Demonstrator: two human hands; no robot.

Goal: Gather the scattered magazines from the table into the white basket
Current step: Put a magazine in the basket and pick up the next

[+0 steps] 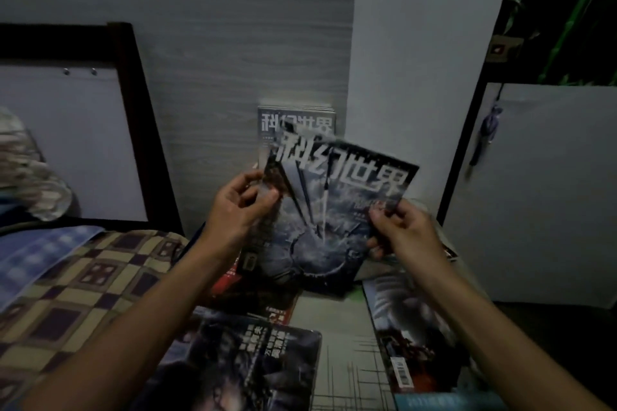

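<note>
checkered blanket [83, 284] at left, dark-framed white board [76, 130] behind, green fabric [567, 10] top right

Looks like a bedroom in someone's home, pretty dim and a bit cramped. On the left there's a bed with a brown-and-cream checkered blanket [76, 297] and a blue plaid cloth [40, 253] lying on it, with a dark wooden frame with a white panel [130, 117] behind. Plain white walls, a grey wood-grain board [200, 77] leaning at the back, a white cabinet door [547, 190] on the right, and dark-covered sci-fi magazines [253, 367] strewn about.
</note>
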